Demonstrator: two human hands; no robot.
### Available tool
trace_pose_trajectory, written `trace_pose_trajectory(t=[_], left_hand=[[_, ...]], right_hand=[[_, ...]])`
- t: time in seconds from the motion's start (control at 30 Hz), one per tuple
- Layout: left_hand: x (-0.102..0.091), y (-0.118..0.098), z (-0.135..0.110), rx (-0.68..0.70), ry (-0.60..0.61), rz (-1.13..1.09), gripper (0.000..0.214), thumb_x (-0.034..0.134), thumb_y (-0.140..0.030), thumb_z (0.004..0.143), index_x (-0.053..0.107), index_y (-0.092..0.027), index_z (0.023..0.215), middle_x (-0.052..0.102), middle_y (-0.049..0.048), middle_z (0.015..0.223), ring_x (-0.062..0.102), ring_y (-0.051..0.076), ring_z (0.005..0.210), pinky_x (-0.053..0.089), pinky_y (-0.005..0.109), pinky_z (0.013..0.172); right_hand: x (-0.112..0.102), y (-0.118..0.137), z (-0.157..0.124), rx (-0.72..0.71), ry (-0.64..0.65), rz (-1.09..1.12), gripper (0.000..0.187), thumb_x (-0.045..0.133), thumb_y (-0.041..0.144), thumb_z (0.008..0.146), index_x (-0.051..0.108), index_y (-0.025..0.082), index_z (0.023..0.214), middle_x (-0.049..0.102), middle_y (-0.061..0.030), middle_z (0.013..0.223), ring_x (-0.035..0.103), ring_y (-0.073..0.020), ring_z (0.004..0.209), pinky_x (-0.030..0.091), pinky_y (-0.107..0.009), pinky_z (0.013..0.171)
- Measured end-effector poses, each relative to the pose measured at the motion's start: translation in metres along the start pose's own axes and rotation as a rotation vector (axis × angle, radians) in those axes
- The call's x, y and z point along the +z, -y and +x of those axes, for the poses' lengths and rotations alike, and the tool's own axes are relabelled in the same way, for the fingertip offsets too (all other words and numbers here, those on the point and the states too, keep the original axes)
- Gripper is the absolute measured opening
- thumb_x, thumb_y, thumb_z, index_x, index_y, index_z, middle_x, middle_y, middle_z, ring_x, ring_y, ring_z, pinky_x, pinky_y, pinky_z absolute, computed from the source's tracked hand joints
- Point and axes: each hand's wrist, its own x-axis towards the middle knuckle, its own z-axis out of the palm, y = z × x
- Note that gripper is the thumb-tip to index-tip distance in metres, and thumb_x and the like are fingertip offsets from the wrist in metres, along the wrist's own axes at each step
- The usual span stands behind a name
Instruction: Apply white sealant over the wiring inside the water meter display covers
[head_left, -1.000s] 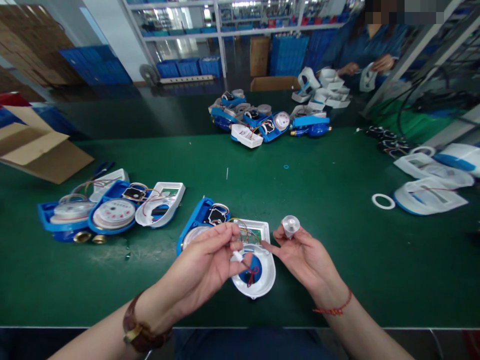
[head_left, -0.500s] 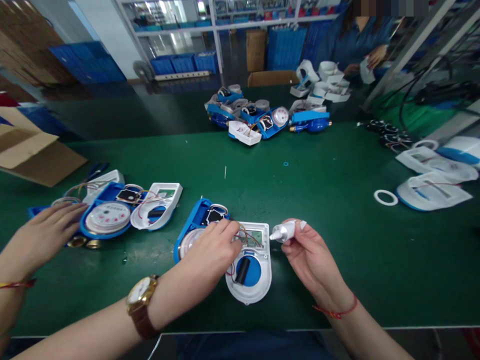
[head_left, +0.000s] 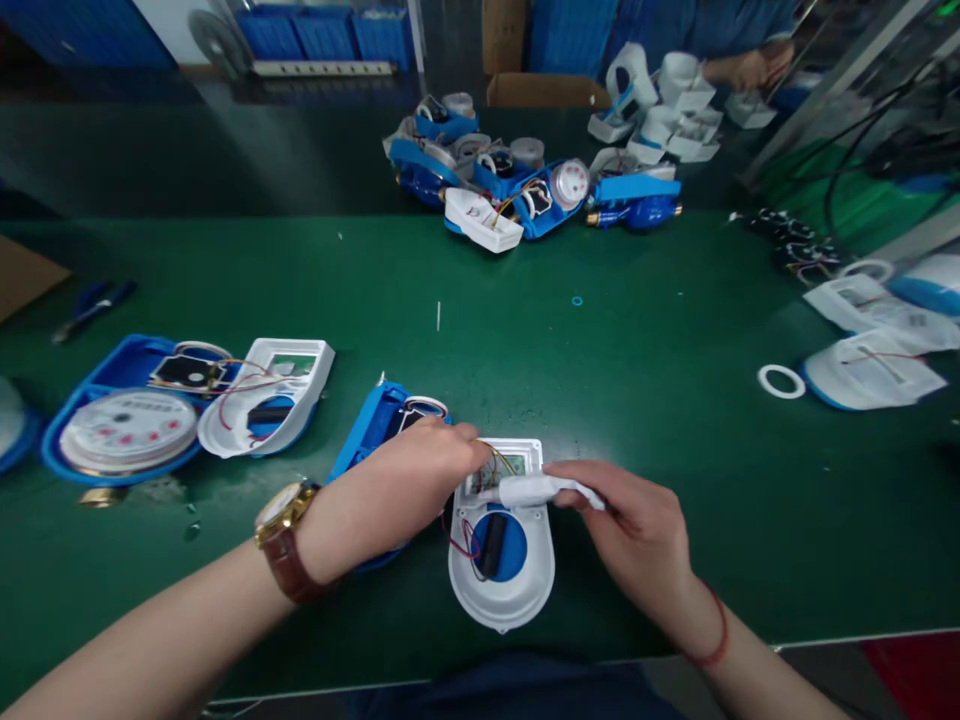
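Note:
An opened water meter lies in front of me: a blue body [head_left: 373, 427] and a white cover [head_left: 501, 590] turned inside up, with a small circuit board, coloured wires and a black part on a blue disc. My left hand [head_left: 405, 480] rests over the blue body, fingers closed at the wires by the board. My right hand [head_left: 637, 530] grips a small white tube [head_left: 529, 490] held level, its tip pointing left at the board.
Another opened meter [head_left: 127, 430] with its white cover [head_left: 262, 405] lies to the left. More meters [head_left: 517, 190] are heaped at the far middle, where another person's hand [head_left: 750, 68] works. White covers [head_left: 870, 370] and a white ring [head_left: 780, 381] lie right; pliers [head_left: 90, 305] far left.
My right hand has come down and tipped the white tube level, its tip now at the board. My left hand stays on the wires. A hand at the left meter has gone from view.

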Motion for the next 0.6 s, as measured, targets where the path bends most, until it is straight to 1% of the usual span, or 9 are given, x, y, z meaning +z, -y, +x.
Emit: trace_pose_trajectory(t=[0.03, 0.1, 0.2, 0.3, 0.4, 0.5, 0.57, 0.6], left_hand=[[0.001, 0.000, -0.001, -0.010, -0.011, -0.024, 0.027, 0.042, -0.003, 0.080, 0.061, -0.018, 0.090, 0.061, 0.0062, 0.092, 0.055, 0.020, 0.083, 0.040, 0.034, 0.078], [0.003, 0.000, -0.004, -0.036, -0.043, -0.078, 0.032, 0.039, 0.000, 0.079, 0.062, -0.018, 0.092, 0.060, 0.0071, 0.095, 0.056, 0.020, 0.087, 0.040, 0.034, 0.082], [0.004, 0.000, -0.006, -0.062, -0.088, -0.160, 0.033, 0.040, 0.001, 0.077, 0.063, -0.018, 0.092, 0.060, 0.0070, 0.095, 0.057, 0.019, 0.087, 0.041, 0.034, 0.086], [0.005, 0.001, -0.008, -0.066, -0.108, -0.239, 0.029, 0.045, -0.002, 0.077, 0.064, -0.018, 0.091, 0.061, 0.0063, 0.093, 0.057, 0.019, 0.086, 0.041, 0.034, 0.089], [0.007, 0.003, -0.009, -0.055, -0.108, -0.304, 0.027, 0.051, -0.003, 0.075, 0.064, -0.019, 0.091, 0.061, 0.0054, 0.092, 0.057, 0.020, 0.088, 0.038, 0.035, 0.094], [0.010, 0.006, -0.010, -0.052, -0.118, -0.387, 0.026, 0.052, -0.003, 0.074, 0.065, -0.020, 0.089, 0.062, 0.0049, 0.093, 0.057, 0.020, 0.088, 0.036, 0.037, 0.097], [0.011, 0.008, -0.010, -0.080, -0.151, -0.473, 0.020, 0.053, -0.007, 0.076, 0.065, -0.020, 0.086, 0.063, 0.0050, 0.091, 0.057, 0.021, 0.087, 0.035, 0.037, 0.098], [0.011, 0.008, -0.010, -0.095, -0.165, -0.509, 0.017, 0.054, -0.009, 0.077, 0.065, -0.021, 0.084, 0.063, 0.0053, 0.090, 0.057, 0.021, 0.087, 0.035, 0.037, 0.098]], right_hand=[[0.002, 0.000, 0.001, -0.073, 0.023, -0.052, 0.022, 0.056, 0.007, 0.083, 0.068, 0.021, 0.096, 0.073, -0.0029, 0.084, 0.069, -0.0148, 0.073, 0.056, -0.022, 0.067], [0.008, 0.000, 0.003, -0.158, 0.064, -0.103, 0.022, 0.055, 0.007, 0.085, 0.065, 0.018, 0.100, 0.072, -0.0050, 0.087, 0.069, -0.0154, 0.078, 0.057, -0.024, 0.072], [0.013, -0.001, 0.006, -0.228, 0.129, -0.169, 0.017, 0.054, 0.009, 0.087, 0.063, 0.015, 0.100, 0.071, -0.0083, 0.089, 0.069, -0.0164, 0.081, 0.058, -0.026, 0.075], [0.013, 0.000, 0.011, -0.282, 0.226, -0.231, 0.017, 0.051, 0.010, 0.089, 0.061, 0.012, 0.102, 0.070, -0.0104, 0.090, 0.068, -0.0174, 0.081, 0.058, -0.027, 0.073], [0.009, 0.004, 0.019, -0.306, 0.331, -0.280, 0.022, 0.045, 0.009, 0.091, 0.060, 0.011, 0.108, 0.070, -0.0110, 0.093, 0.068, -0.0176, 0.084, 0.058, -0.027, 0.073], [0.006, 0.007, 0.025, -0.265, 0.435, -0.292, 0.021, 0.045, 0.010, 0.092, 0.059, 0.012, 0.108, 0.070, -0.0098, 0.097, 0.067, -0.0173, 0.089, 0.058, -0.028, 0.080], [0.005, 0.008, 0.027, -0.259, 0.463, -0.304, 0.020, 0.046, 0.009, 0.091, 0.060, 0.012, 0.106, 0.070, -0.0091, 0.096, 0.068, -0.0172, 0.088, 0.058, -0.029, 0.080], [0.005, 0.008, 0.028, -0.273, 0.453, -0.316, 0.021, 0.045, 0.008, 0.091, 0.060, 0.012, 0.105, 0.071, -0.0089, 0.095, 0.068, -0.0171, 0.086, 0.058, -0.029, 0.078]])
